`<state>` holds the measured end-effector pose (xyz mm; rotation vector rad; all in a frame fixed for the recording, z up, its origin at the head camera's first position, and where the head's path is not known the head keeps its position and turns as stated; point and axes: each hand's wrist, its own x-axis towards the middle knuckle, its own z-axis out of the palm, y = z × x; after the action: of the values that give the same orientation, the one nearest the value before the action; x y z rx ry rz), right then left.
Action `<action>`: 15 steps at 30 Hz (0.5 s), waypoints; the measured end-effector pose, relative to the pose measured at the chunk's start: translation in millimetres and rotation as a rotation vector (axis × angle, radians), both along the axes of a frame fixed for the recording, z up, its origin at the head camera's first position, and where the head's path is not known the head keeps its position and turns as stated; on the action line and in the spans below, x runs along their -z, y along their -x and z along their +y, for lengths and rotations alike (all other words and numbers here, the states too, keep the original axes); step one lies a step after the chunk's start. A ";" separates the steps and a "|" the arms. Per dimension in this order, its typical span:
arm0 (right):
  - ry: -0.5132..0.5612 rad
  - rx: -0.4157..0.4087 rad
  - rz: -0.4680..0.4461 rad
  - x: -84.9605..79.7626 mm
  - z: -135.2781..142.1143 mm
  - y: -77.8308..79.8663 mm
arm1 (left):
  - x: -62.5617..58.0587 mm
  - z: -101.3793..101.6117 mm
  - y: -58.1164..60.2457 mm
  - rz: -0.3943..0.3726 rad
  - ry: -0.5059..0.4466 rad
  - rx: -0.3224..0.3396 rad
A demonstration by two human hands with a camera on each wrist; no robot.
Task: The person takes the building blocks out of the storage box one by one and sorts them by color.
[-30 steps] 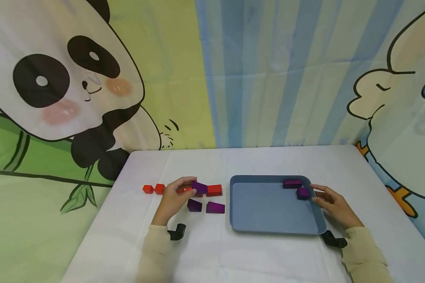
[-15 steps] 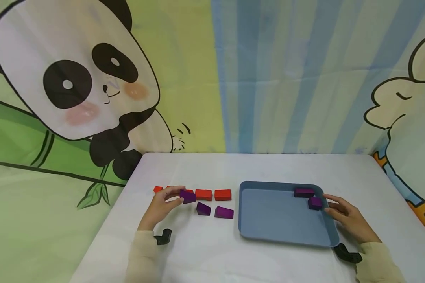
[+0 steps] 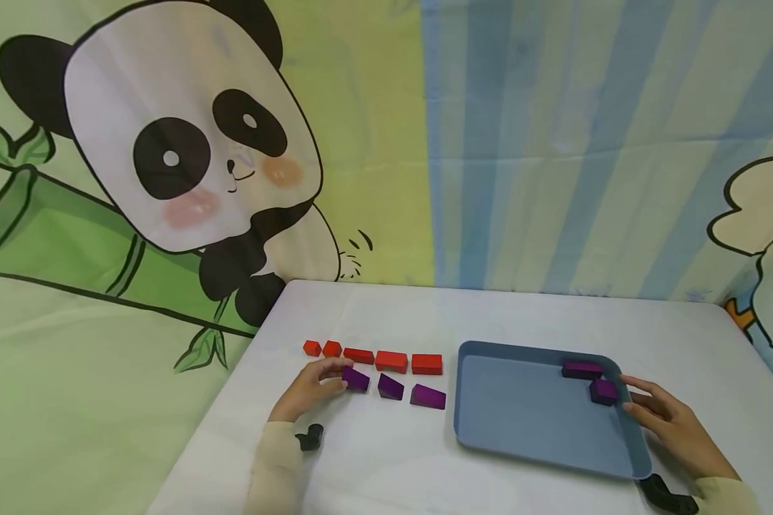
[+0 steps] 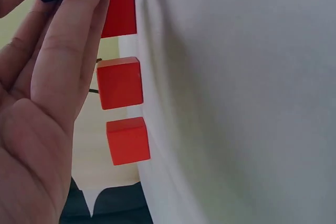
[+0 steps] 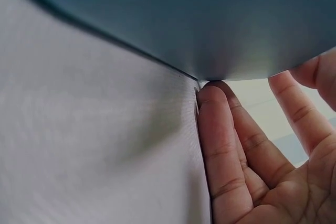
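Note:
In the head view, my left hand (image 3: 310, 390) pinches a dark purple block (image 3: 356, 380) between thumb and fingertips, at the left end of a purple row. Whether the block touches the table cannot be told. To its right lie a wedge-like purple block (image 3: 391, 387) and a slanted purple block (image 3: 428, 397). My right hand (image 3: 679, 425) touches the right side of a blue-grey tray (image 3: 535, 458), its fingers fairly straight against the outer wall (image 5: 210, 35). Inside the tray's far right corner lie a long purple block (image 3: 582, 370) and a shorter purple block (image 3: 604, 392).
Behind the purple row stands a line of several red blocks (image 3: 391, 362), with two small ones nearest the left wrist camera, including a red block (image 4: 119, 82). The table (image 3: 386, 458) has a white cover. A printed panda curtain (image 3: 373, 143) hangs behind it.
My left hand has brought the purple block from over the red row left and nearer, level with the other purple blocks. The right hand stays at the tray. The head view has shifted left.

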<state>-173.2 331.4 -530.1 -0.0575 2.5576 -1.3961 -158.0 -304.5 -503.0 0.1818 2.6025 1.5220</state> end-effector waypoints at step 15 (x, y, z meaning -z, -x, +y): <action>0.097 0.038 0.079 -1.3 -26.5 -24.9 | -36.1 -0.4 -15.9 -0.034 0.157 -0.145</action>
<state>-148.3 304.9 -528.8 -0.0814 2.5646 -1.5620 -142.1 -304.8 -466.9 -0.0488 2.7457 1.3391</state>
